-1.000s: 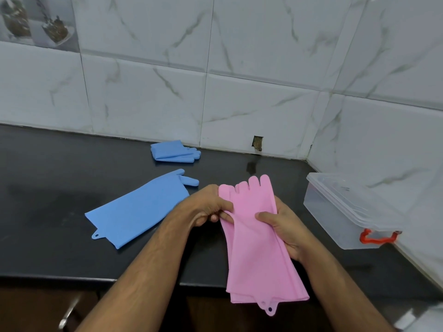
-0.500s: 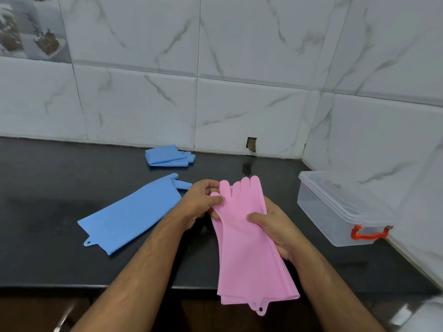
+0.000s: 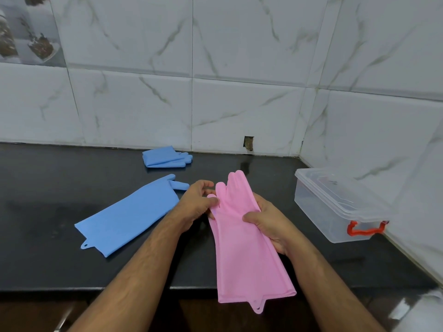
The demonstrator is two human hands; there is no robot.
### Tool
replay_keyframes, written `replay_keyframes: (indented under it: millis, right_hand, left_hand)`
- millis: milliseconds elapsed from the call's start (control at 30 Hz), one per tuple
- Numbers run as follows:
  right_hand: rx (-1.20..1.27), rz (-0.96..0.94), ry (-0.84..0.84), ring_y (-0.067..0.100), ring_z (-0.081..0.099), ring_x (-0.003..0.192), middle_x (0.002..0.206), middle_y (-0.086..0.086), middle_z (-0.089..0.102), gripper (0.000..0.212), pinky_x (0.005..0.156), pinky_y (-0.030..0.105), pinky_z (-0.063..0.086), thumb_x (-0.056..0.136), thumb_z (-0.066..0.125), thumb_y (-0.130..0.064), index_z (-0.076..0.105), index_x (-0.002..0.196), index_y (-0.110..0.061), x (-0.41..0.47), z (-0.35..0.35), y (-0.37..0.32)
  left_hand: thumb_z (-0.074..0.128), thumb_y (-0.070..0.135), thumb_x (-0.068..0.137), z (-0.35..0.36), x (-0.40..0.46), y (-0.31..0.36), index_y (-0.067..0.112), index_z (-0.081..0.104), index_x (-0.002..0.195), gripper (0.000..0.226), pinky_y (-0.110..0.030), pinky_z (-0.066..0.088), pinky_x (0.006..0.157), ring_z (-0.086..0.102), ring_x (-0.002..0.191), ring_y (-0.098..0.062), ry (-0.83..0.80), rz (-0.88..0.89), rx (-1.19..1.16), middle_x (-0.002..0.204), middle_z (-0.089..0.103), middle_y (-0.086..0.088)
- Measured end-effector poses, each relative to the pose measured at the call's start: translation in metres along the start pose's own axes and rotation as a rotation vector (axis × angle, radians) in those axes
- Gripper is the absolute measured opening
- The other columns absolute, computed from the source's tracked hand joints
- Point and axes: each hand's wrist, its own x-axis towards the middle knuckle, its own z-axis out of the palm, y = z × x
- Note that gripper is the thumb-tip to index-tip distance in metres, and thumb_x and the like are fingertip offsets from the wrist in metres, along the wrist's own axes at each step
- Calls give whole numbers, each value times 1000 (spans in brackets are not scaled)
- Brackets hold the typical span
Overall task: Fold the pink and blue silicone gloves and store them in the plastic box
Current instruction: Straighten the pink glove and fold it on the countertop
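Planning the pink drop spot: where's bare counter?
Free: the dark counter left of the flat blue glove, and the strip between the pink gloves and the lidded plastic box. Crowded: centre, where both hands grip pink, and by the folded blue glove near the wall.

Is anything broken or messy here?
One thing looks broken: a small chipped hole in the wall tile, right above the counter. The gloves look neat, and the plastic box has its lid on.
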Motion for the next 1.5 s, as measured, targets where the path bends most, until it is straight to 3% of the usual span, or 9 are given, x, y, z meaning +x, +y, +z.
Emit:
replay_keyframes:
  millis: [167,333,467,733,800,900,1100,1300,1500]
  right_hand:
    - [-311,-140,283,13,69,94,113,-10,71,36,74,29,59,93,56,-13,59,125,-28,-6,7,2]
    - [-485,-246,589,10,63,90,110,-8,68,37,72,20,45,102,57,-30,53,137,-19,-8,2,5]
    - [-489,-228,572,-1,61,73,86,-11,67,21,59,8,39,101,57,-23,62,121,-19,-7,-5,11]
    - [-514,-207,598,1,58,67,75,-12,63,28,54,0,40,97,53,-9,66,121,-16,-3,-8,13]
    - [-539,-186,588,1,59,72,83,-12,67,30,56,2,39,97,53,-9,67,123,-15,-1,-10,13]
    - [-584,-168,585,10,61,89,112,-1,73,35,80,15,42,96,53,-9,70,126,-13,2,-9,14]
    - [-677,-174,599,17,65,104,122,4,73,32,92,23,46,97,57,-11,74,123,-13,1,-11,17]
    - [-604,-174,521,11,62,103,123,0,73,34,91,21,40,98,57,-16,70,130,-13,-7,-12,13]
    - [-432,-173,499,4,66,91,100,-14,69,29,76,20,50,96,64,-21,68,125,-16,-27,-17,22]
  left_hand:
    - [73,3,90,-1,3,-3,19,51,141,59,-23,55,70,65,108,-15,10,1,53,125,66,0]
    - [72,1,90,-1,3,-3,20,51,141,59,-15,54,55,66,104,-16,-2,4,78,126,64,-1]
    - [70,5,92,1,3,-3,22,52,139,53,-22,52,62,65,108,-18,16,3,118,132,62,-3]
    - [66,6,95,0,6,-7,21,56,133,42,-19,44,44,64,84,-17,88,64,193,123,65,-1]
    - [66,10,96,0,5,-8,18,60,130,35,-20,48,52,63,85,-15,138,93,231,118,66,0]
    - [66,15,96,1,4,-10,16,67,122,26,-24,50,79,64,100,-14,205,193,355,113,68,0]
    - [63,15,97,7,-4,-9,15,70,107,13,-26,48,83,63,93,-12,248,287,517,105,71,1]
    - [61,28,102,8,-16,-9,8,58,132,36,-26,45,91,58,103,-14,260,240,478,126,66,-7]
    - [61,31,102,9,-38,-8,10,45,148,53,-29,47,100,58,116,-14,239,232,426,143,60,-9]
